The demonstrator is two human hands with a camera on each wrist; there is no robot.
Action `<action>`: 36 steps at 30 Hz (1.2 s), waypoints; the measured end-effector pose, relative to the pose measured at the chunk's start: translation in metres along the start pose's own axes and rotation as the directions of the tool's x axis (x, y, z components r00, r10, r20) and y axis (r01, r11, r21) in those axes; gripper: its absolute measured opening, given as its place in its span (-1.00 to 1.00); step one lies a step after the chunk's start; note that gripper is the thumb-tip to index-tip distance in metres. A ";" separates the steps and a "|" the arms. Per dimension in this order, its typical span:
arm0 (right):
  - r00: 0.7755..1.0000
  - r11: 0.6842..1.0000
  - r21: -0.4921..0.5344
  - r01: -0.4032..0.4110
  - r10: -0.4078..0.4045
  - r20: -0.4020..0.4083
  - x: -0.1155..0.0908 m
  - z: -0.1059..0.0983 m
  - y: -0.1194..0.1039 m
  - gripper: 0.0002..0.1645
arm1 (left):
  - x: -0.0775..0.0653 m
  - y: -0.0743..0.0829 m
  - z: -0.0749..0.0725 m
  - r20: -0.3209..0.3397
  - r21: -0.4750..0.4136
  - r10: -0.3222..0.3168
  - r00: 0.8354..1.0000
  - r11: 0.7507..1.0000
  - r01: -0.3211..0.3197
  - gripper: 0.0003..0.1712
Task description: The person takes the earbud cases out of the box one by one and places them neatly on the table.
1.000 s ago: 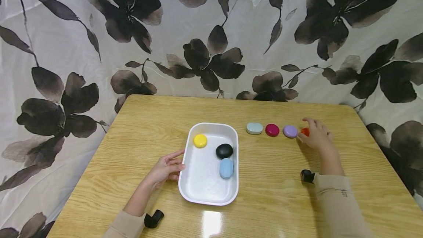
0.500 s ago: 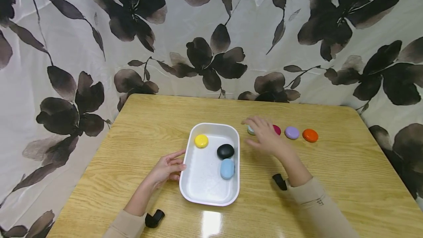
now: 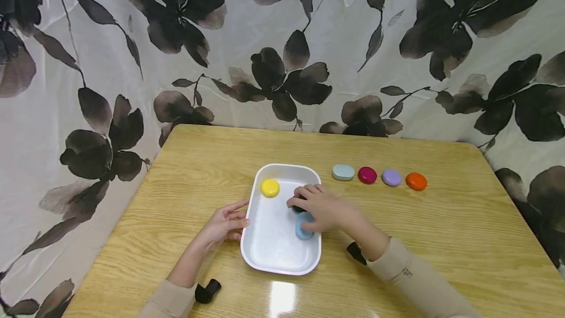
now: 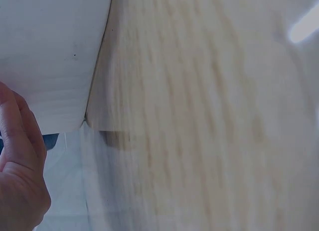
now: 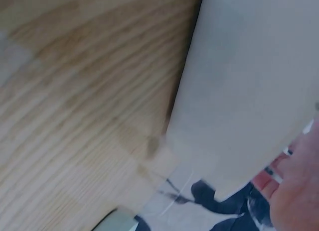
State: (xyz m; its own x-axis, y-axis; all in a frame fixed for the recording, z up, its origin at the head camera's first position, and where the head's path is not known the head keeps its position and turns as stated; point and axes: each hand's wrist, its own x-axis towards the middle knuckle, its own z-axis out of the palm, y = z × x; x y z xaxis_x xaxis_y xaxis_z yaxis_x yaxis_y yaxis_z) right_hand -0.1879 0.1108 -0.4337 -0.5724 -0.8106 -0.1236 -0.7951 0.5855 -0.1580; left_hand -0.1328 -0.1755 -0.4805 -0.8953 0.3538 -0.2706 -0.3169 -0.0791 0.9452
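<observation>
Wooden table [image 3: 419, 229], hands [image 3: 224, 224] [image 3: 325, 210] at white tray [image 3: 273, 244] and blue piece [image 3: 300, 231]

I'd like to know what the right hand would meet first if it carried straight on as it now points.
Beyond the black piece and light-blue piece under it, the right hand would probably meet the yellow piece in the white tray first; its height is unclear, so it might pass above.

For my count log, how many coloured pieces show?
7. In the tray: yellow piece; black piece and blue piece partly hidden by the right hand. In a row on the table: mint piece, crimson piece, lavender piece, orange piece.
</observation>
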 end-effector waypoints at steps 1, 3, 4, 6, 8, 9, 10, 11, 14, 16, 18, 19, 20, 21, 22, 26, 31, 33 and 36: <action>1.000 1.000 -0.010 0.001 -0.001 0.013 0.001 0.001 -0.002 -0.46 | 0.000 0.000 0.000 0.001 -0.002 0.001 1.000 1.000 -0.001 -0.22; 0.999 0.999 -0.033 -0.001 0.002 0.044 0.002 0.003 -0.006 -0.48 | 0.000 0.000 0.001 0.000 -0.004 0.002 1.000 1.000 -0.002 -0.22; 0.998 0.999 -0.050 -0.004 0.007 0.061 0.003 0.003 -0.008 -0.48 | 0.001 0.000 0.001 -0.001 -0.005 0.002 1.000 1.000 -0.002 -0.22; 0.996 0.996 -0.084 -0.010 0.017 0.087 0.003 0.004 -0.012 -0.50 | 0.000 0.000 0.002 -0.004 -0.004 0.002 1.000 1.000 -0.002 -0.23; 0.994 0.993 -0.119 -0.014 0.026 0.104 0.003 0.003 -0.015 -0.51 | 0.000 0.002 0.002 -0.006 -0.004 -0.003 1.000 1.000 0.003 -0.24; 0.994 0.990 -0.137 -0.014 0.029 0.109 0.003 0.003 -0.017 -0.50 | 0.000 0.002 0.003 -0.008 -0.004 -0.006 1.000 1.000 0.006 -0.24; 0.993 0.988 -0.153 -0.014 0.031 0.112 0.003 0.002 -0.019 -0.49 | 0.000 0.003 0.003 -0.010 -0.004 -0.009 1.000 1.000 0.009 -0.24; 0.993 0.986 -0.167 -0.014 0.033 0.116 0.003 0.002 -0.020 -0.48 | 0.000 0.004 0.003 -0.012 -0.005 -0.011 1.000 1.000 0.011 -0.24; 0.989 0.981 -0.192 -0.018 0.045 0.138 0.003 0.001 -0.023 -0.42 | 0.000 0.006 0.003 -0.013 -0.004 -0.020 1.000 1.000 0.020 -0.24; 0.986 0.982 -0.187 -0.027 0.057 0.157 0.002 0.002 -0.024 -0.38 | 0.000 0.007 0.003 -0.014 -0.005 -0.025 1.000 1.000 0.025 -0.23; 0.982 0.983 -0.181 -0.037 0.069 0.176 0.002 0.002 -0.025 -0.36 | 0.000 0.009 0.003 -0.014 -0.005 -0.030 0.999 1.000 0.030 -0.23; 0.980 0.984 -0.176 -0.040 0.073 0.183 0.002 0.001 -0.025 -0.35 | 0.000 0.010 0.003 -0.015 -0.006 -0.032 0.999 0.999 0.032 -0.23; 0.979 0.984 -0.174 -0.044 0.077 0.188 0.003 0.001 -0.026 -0.34 | 0.000 0.010 0.003 -0.016 -0.008 -0.034 0.999 0.999 0.034 -0.23; 0.978 0.984 -0.174 -0.047 0.081 0.193 0.003 0.000 -0.026 -0.34 | 0.001 0.011 0.003 -0.017 -0.009 -0.037 0.999 0.999 0.037 -0.23; 0.976 0.983 -0.177 -0.050 0.086 0.199 0.004 0.000 -0.027 -0.34 | 0.001 0.011 0.002 -0.017 -0.010 -0.039 0.999 0.999 0.039 -0.23; 0.971 0.979 -0.190 -0.069 0.110 0.214 0.007 -0.001 -0.029 -0.33 | 0.001 0.012 0.001 -0.017 -0.012 -0.043 0.999 0.999 0.042 -0.22; 0.969 0.975 -0.206 -0.079 0.124 0.213 0.008 -0.002 -0.032 -0.35 | 0.001 0.012 0.002 -0.017 -0.017 -0.035 0.999 0.999 0.035 -0.22; 0.970 0.975 -0.209 -0.076 0.121 0.213 0.008 -0.002 -0.033 -0.36 | 0.001 0.012 0.002 -0.016 -0.017 -0.034 0.999 0.999 0.034 -0.22; 0.972 0.978 -0.198 -0.072 0.113 0.204 0.008 -0.002 -0.033 -0.38 | 0.001 0.010 0.002 -0.019 -0.017 -0.040 0.999 0.999 0.040 -0.22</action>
State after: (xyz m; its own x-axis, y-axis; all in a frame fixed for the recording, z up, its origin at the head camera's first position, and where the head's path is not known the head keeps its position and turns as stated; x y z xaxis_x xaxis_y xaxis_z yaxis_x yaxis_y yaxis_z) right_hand -0.1663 0.0851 -0.4279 -0.6057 -0.7205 -0.3376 -0.7757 0.6293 0.0485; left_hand -0.1367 -0.1740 -0.4706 -0.8877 0.3387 -0.3117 -0.3576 -0.0812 0.9303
